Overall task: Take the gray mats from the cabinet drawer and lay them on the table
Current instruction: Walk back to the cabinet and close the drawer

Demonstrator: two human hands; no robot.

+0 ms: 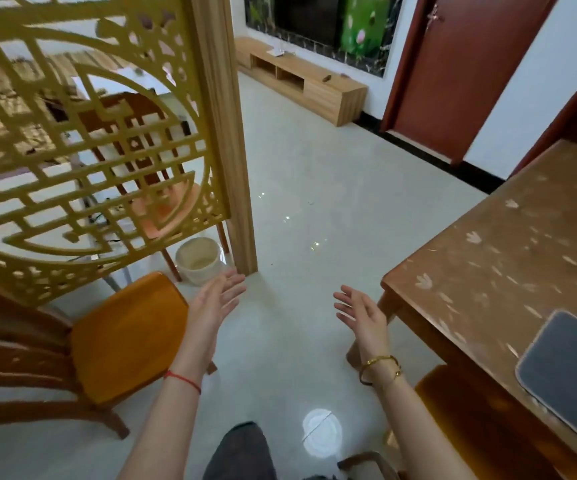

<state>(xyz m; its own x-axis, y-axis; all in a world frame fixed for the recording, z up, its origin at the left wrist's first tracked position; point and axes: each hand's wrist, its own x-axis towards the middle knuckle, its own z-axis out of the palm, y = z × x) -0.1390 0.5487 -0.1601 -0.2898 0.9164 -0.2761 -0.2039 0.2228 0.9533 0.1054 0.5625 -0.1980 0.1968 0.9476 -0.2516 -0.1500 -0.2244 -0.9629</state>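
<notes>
Screen: far left; its lattice half hides what stands behind it.
Chair: near left, back cut off at the edge.
Left hand: my fingers straight, holding nothing, above the floor.
Right hand: fingers spread and empty, just left of the table corner.
Table: right, far end cut off.
Mat: gray, flat on the table's near right, partly out of frame.
</notes>
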